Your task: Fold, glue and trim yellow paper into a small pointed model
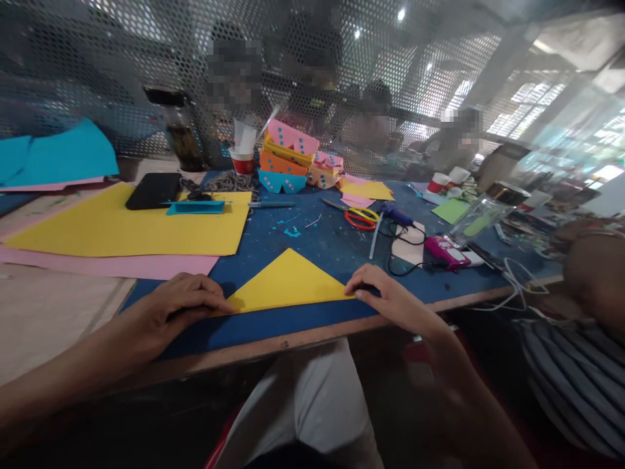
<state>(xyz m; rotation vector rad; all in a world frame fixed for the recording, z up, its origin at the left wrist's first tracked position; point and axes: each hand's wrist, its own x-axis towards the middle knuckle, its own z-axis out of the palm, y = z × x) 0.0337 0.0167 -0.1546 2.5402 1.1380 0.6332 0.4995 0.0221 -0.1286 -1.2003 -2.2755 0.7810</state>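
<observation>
A yellow sheet of paper (pixel 288 283), folded into a triangle, lies on the blue table top with its point away from me and its long edge toward me. My left hand (pixel 188 303) has its fingers together on the left corner. At the right corner, my right hand (pixel 375 290) pinches the paper between thumb and fingers. Just beyond the point are small blue paper scraps (pixel 291 231). Scissors (pixel 360 218) with red and yellow handles lie past the right side of the triangle.
Larger yellow paper (pixel 195 238) lies over pink sheets at left, carrying a black phone (pixel 153 191). Folded coloured paper pieces (pixel 286 163) and a red cup (pixel 241 160) stand behind. At right are a glue gun (pixel 398 213), a jar (pixel 481 212) and another person's striped sleeve (pixel 571 378).
</observation>
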